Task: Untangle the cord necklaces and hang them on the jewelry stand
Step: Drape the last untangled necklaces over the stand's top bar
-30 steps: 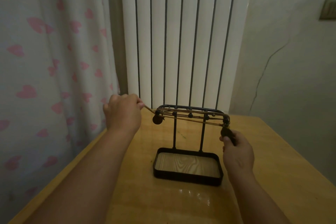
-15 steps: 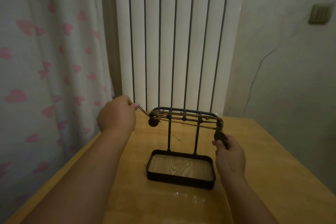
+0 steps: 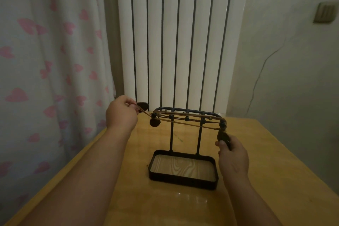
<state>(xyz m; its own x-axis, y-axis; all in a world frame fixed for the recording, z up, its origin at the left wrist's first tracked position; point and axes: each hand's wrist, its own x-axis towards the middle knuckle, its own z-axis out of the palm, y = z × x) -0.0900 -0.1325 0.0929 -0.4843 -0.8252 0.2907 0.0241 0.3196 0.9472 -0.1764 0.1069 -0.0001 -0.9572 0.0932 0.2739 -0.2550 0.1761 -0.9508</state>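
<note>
If pulled hard, stand [image 3: 183, 180] tips

While cords [image 3: 192, 115] lie along the stand's top bar, left hand [image 3: 121, 115] pinches one end, right hand [image 3: 233, 158] grips a pendant [image 3: 222, 136]. Hard pulling could tip it or snap cords.

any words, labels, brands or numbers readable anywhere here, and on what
No readable text anywhere.
curtain: pink hearts only, no words.
wall switch plate: no legible marking.
jewelry stand, cord necklaces pinched by the left hand, pendant held by the right hand: no label visible; too dim for fine marks.
</note>
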